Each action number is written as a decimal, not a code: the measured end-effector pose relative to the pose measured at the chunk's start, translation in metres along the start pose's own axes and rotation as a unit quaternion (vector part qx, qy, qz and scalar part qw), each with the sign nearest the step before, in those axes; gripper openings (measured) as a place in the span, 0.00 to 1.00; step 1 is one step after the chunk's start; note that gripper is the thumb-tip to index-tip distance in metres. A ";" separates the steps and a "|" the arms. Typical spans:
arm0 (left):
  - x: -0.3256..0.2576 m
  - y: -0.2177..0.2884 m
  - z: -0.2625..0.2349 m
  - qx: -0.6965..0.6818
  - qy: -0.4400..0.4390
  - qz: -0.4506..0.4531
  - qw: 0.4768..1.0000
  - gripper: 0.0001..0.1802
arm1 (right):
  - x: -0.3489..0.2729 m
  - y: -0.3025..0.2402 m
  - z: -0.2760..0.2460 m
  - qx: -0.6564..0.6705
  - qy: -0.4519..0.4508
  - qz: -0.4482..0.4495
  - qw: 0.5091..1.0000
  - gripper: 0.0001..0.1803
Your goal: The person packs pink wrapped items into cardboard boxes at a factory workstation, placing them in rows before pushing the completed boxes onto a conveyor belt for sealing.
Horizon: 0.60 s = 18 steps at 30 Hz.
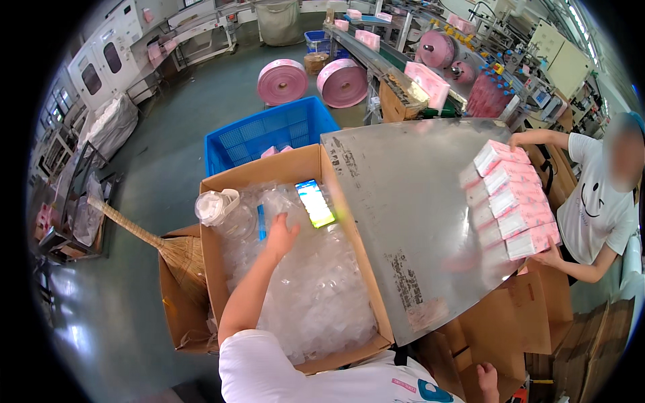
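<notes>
My left hand (283, 235) reaches over a cardboard box (384, 295) full of clear plastic bags (316, 289). Its fingers are partly stretched out at the plastic, with no held thing visible. Close by are a phone (314, 203) with a lit screen and a blue strip (261, 222). A clear plastic jug with a white lid (213, 205) stands at the box's left corner. Low on the right, my right hand (488, 380) hangs beside an opened carton (487, 322), fingers loosely bent and slightly apart, nothing seen in them.
A metal table (396, 201) adjoins the box. Across it, a co-worker (594, 201) holds stacked pink-and-white packs (514, 201) between both hands. A blue crate (228, 144) stands beyond the box, a straw broom (178, 258) at left. Farther off are pink rolls (282, 82) and a conveyor (383, 60).
</notes>
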State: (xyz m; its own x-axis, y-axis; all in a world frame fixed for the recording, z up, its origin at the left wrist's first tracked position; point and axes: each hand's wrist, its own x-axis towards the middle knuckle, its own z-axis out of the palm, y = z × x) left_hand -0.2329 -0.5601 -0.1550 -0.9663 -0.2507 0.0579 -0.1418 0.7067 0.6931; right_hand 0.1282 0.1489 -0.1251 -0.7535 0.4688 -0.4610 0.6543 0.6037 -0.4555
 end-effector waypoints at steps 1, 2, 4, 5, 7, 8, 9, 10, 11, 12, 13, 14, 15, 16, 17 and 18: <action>-0.013 -0.005 0.001 0.038 -0.014 0.002 0.999 0.34 | 0.000 -0.019 0.003 -0.007 0.017 -0.020 1.000 0.24; -0.025 -0.008 0.006 0.077 -0.029 0.005 0.997 0.35 | -0.002 -0.037 0.004 -0.013 0.035 -0.039 0.999 0.23; -0.052 -0.007 0.013 0.150 -0.064 0.026 0.986 0.36 | -0.003 -0.060 0.004 -0.005 0.040 -0.058 0.998 0.23; -0.066 0.001 0.013 0.186 -0.082 0.046 0.978 0.37 | -0.003 -0.066 0.004 -0.013 0.035 -0.056 0.998 0.23; -0.080 0.009 0.005 0.221 -0.111 0.072 0.966 0.39 | -0.004 -0.075 0.004 -0.029 0.027 -0.054 0.998 0.24; -0.083 0.011 0.001 0.219 -0.124 0.078 0.965 0.39 | -0.004 -0.076 0.005 -0.031 0.022 -0.057 0.998 0.24; -0.086 0.014 -0.003 0.218 -0.136 0.084 0.963 0.40 | -0.004 -0.077 0.006 -0.033 0.017 -0.059 0.998 0.24; -0.089 0.021 -0.009 0.231 -0.145 0.073 0.959 0.39 | -0.005 -0.077 0.008 -0.034 0.012 -0.060 0.998 0.25; -0.090 0.029 -0.017 0.245 -0.155 0.059 0.955 0.38 | -0.006 -0.079 0.010 -0.032 0.006 -0.057 0.998 0.24; -0.089 0.034 -0.021 0.260 -0.165 0.047 0.950 0.37 | -0.008 -0.081 0.012 -0.029 0.001 -0.053 0.998 0.24; -0.087 0.032 -0.022 0.254 -0.161 0.041 0.953 0.34 | -0.009 -0.085 0.015 -0.026 -0.005 -0.051 0.998 0.24; -0.085 0.026 -0.020 0.249 -0.156 0.035 0.955 0.31 | -0.011 -0.090 0.017 -0.032 -0.009 -0.057 0.998 0.24; -0.082 0.021 -0.018 0.244 -0.152 0.029 0.957 0.28 | -0.013 -0.096 0.018 -0.039 -0.014 -0.063 0.997 0.23; -0.077 0.017 -0.016 0.235 -0.163 0.023 0.958 0.25 | -0.014 -0.100 0.018 -0.045 -0.017 -0.068 0.997 0.23; -0.071 0.013 -0.015 0.227 -0.175 0.016 0.958 0.22 | -0.014 -0.102 0.019 -0.047 -0.018 -0.075 0.996 0.23; -0.069 0.008 -0.014 0.219 -0.186 0.008 0.958 0.19 | -0.014 -0.103 0.019 -0.049 -0.019 -0.082 0.995 0.22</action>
State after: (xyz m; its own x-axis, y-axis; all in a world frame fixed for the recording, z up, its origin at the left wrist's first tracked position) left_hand -0.1643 -0.5460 -0.1432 -0.9673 -0.0426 -0.2500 -0.1246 0.9385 0.3222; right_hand 0.0725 0.0681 -0.0869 -0.8455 0.3355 -0.4155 0.5119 0.7310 -0.4513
